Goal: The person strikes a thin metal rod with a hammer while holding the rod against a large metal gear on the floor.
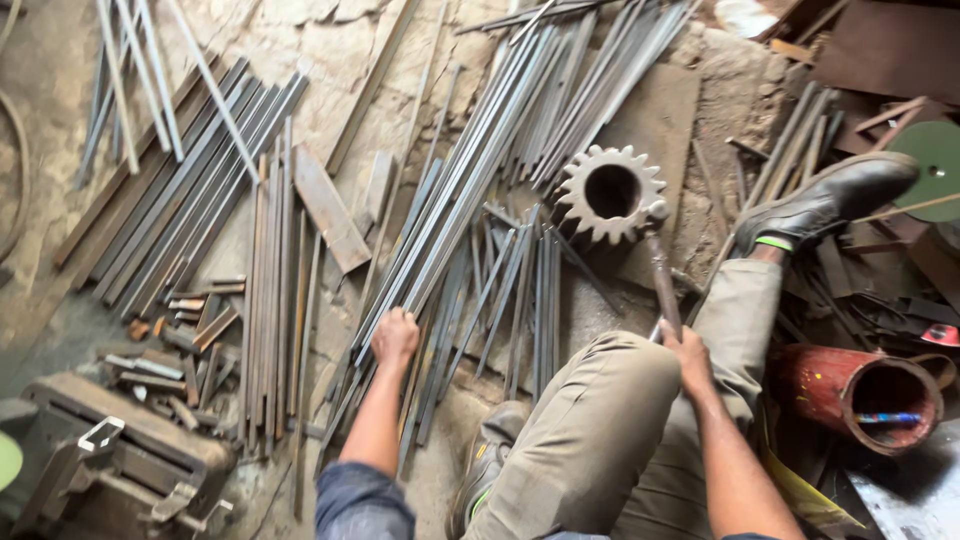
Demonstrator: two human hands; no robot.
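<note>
Machine base point(120, 455) bottom left, dark, short offcuts point(185, 330) scattered above it. Flat steel strips point(190, 190) fanned across floor beyond. Left hand point(396, 338) fisted down onto bundle of long thin rods point(470, 210), fingers curled round several. Toothed gear point(611, 192) lying flat on slab, bore facing up. Right hand point(688, 358) closed tight on hammer handle point(664, 285), hammer head touching gear rim. Black boot point(825, 200) stretched out right. Red pipe section point(860, 395) lying by right knee.
</note>
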